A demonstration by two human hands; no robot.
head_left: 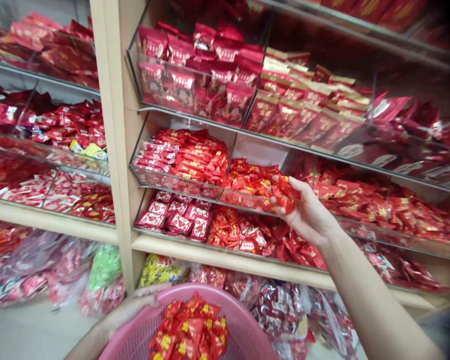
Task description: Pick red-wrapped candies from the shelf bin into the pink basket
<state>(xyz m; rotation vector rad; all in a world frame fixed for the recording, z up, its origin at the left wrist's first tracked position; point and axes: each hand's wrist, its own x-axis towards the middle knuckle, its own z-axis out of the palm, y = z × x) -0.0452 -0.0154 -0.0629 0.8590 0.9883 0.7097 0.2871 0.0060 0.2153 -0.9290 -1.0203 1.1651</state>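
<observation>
Shelves hold red sweets; right hand clutches a handful of sweets, left hand grips a partly filled basket.

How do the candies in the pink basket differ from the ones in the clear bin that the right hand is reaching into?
The candies in the basket lie in a small loose heap in a pink mesh basket held by the left hand. The candies in the bin fill a clear shelf compartment in far greater number. The right hand grips a few bin candies; none of the basket ones are gripped. Both lots have red wrappers with yellow print.
</observation>
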